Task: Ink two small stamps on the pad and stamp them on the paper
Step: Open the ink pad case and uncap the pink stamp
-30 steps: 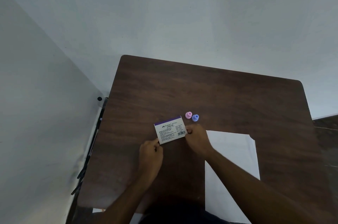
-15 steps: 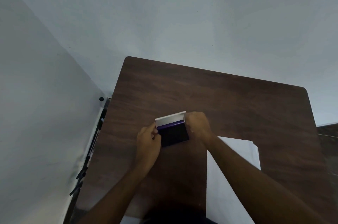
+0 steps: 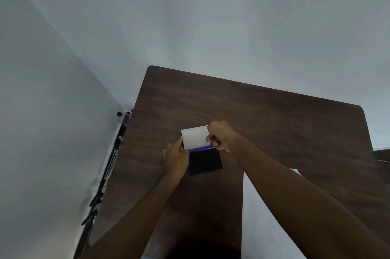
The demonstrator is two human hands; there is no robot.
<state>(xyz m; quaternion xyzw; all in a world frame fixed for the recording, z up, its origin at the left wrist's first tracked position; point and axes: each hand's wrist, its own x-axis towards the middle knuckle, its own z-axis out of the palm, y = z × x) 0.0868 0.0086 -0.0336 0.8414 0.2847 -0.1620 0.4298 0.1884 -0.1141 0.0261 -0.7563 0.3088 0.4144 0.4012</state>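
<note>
From the head camera, looking down at the dark wooden table [image 3: 263, 115], I see the ink pad [image 3: 204, 161] lying flat in front of me with its white lid [image 3: 194, 137] swung up and back on the far hinge. My right hand [image 3: 221, 136] pinches the lid's right edge between thumb and curled fingers. My left hand [image 3: 176, 158] sits against the pad's left side, fingers curled onto the base edge to hold it down. The dark purple ink face is exposed. The paper [image 3: 270, 206] lies to the right, close to me and partly under my right forearm, just apart from the pad. I cannot see the two small stamps; my right hand or the raised lid may hide them.

I judge that I am finishing opening the pad. To do it well I should keep the base pinned with my left hand while I lay the lid fully back, so the pad does not slide or tip. I should keep my fingertips off the inked face, and let the lid rest open on its own before reaching for a stamp.
</note>
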